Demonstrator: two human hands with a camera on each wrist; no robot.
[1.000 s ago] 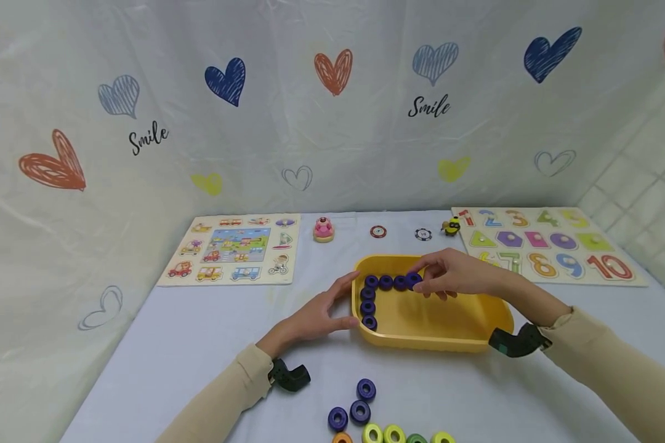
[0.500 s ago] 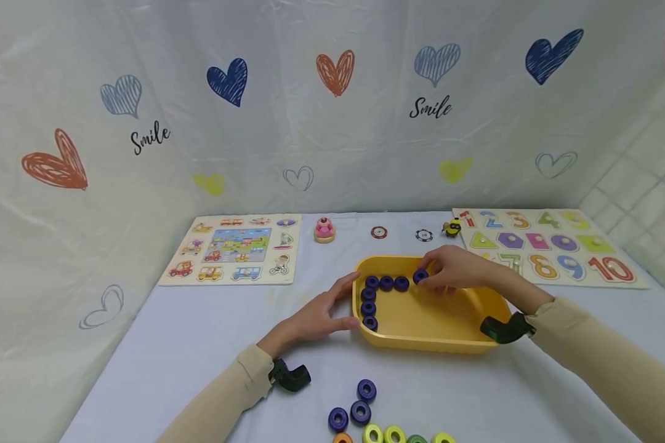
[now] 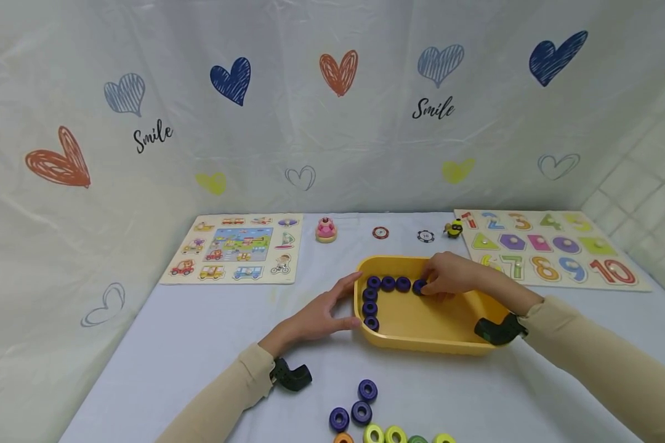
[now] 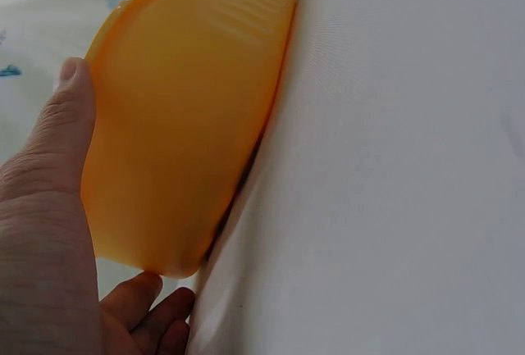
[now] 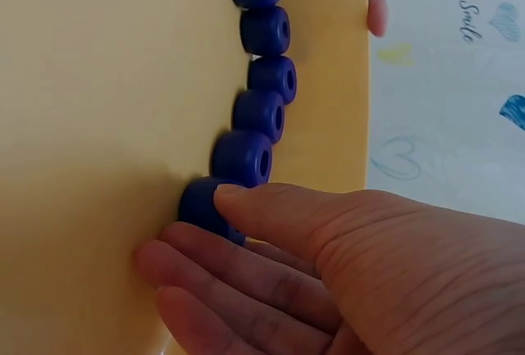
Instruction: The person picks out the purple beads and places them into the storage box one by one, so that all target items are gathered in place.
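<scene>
A yellow tray (image 3: 421,323) rests on the white-covered table. Inside it, dark blue beads with holes form a column (image 3: 369,308) along the left wall and a row (image 3: 388,283) along the back. The right hand (image 3: 451,274) reaches into the tray and pinches a bead (image 5: 201,207) between thumb and fingers, at the right end of that row. In the right wrist view it sits right by the neighbouring bead. The left hand (image 3: 321,314) is spread against the tray's left end, its thumb (image 4: 70,109) at the rim and the other fingertips at the far corner.
Several loose beads lie at the near edge: dark blue (image 3: 361,413), yellow (image 3: 396,434), green and orange. Behind the tray are a transport puzzle board (image 3: 233,249), a pink toy (image 3: 326,230), two chips (image 3: 425,236), a bee toy (image 3: 453,228) and a number board (image 3: 554,249).
The right hand has carried its bead slightly right, away from the row, and lowered it to the tray floor in line with the others. The left hand has stayed in place.
</scene>
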